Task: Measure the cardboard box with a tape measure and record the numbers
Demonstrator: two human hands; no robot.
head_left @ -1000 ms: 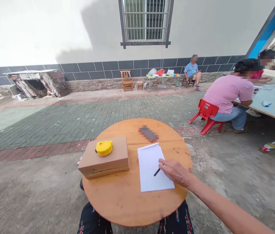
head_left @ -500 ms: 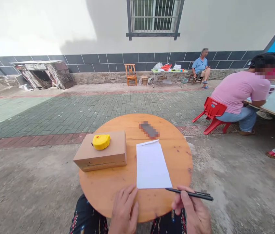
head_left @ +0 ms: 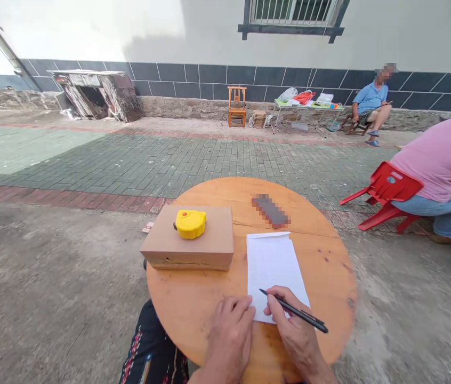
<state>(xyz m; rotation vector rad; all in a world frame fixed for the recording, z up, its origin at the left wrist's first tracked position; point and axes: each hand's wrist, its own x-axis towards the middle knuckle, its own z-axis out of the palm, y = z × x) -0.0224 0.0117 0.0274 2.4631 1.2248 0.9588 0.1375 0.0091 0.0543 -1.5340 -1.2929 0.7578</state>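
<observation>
A white sheet of paper lies on a round wooden table. My right hand grips a black pen, its tip resting on the lower part of the sheet. My left hand lies flat on the table with fingers spread, its fingertips at the sheet's lower left corner. To the left, a brown cardboard box carries a yellow tape measure on its lid. A small dark blurred item sits on the table's far side.
A person in a pink shirt sits on a red plastic chair at right. Another person in blue sits by the wall beside a small green table and a wooden chair. Paved ground surrounds me.
My right hand took the pen off the sheet, drew it back, then set its tip on the paper's lower part. My left hand came in onto the table beside the sheet. The view swung left.
</observation>
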